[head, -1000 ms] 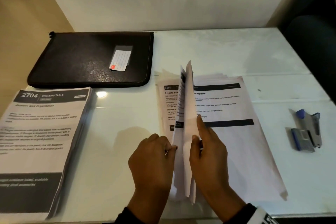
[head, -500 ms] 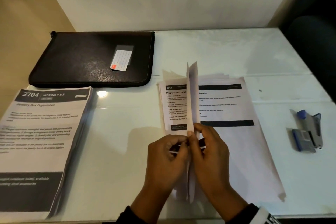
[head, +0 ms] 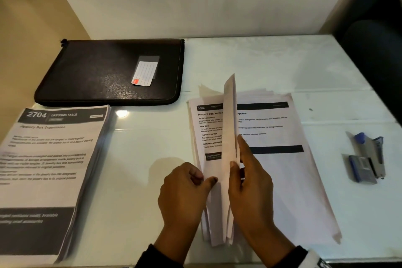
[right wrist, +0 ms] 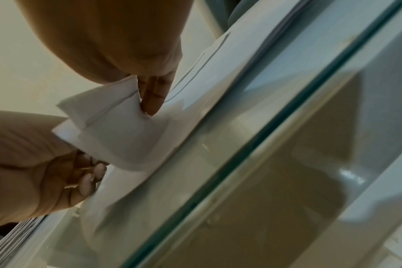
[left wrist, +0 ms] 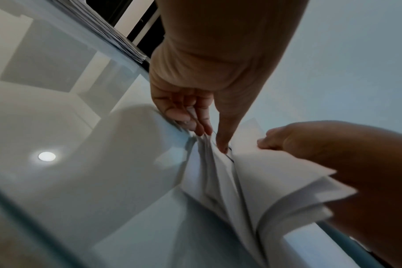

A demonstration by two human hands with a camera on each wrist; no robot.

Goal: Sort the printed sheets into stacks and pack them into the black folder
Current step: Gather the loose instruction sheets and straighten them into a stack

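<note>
Leafing through the loose pile of printed sheets point(head: 272, 159) on the white table point(head: 282, 61); sorting step in hand, packing not begun.

- Left hand point(head: 185, 193): fingers curled, thumb and fingertips pinching the near edges of the sheets turned to the left. The left wrist view shows the same pinch, thumb laid along the fold.
- Right hand point(head: 250, 185): forefinger stretched up the right face of the raised sheets point(head: 229, 126), thumb on the other face, holding a few leaves upright between the two halves. How many leaves it holds cannot be told; the edges blur in both wrist views.
- Turned sheets point(head: 208, 132): headed 3564, lying at the left of the pile, partly lifted.
- Sorted stack point(head: 50, 169): thick, headed 2704, at the near left of the table, well apart from the hands.
- Black folder point(head: 104, 72): shut and flat at the far left, a white label card point(head: 143, 72) on its cover, just beyond the sorted stack.
- Stapler point(head: 369, 159): at the right, well apart from the pile, untouched.

Next move, as a judgement: read the heading under the raised leaves, part the matching sheets cleanly from the rest, and lay them square on their own stack. Thin paper clings, so the pinch should stay light and take one leaf at a time.
</note>
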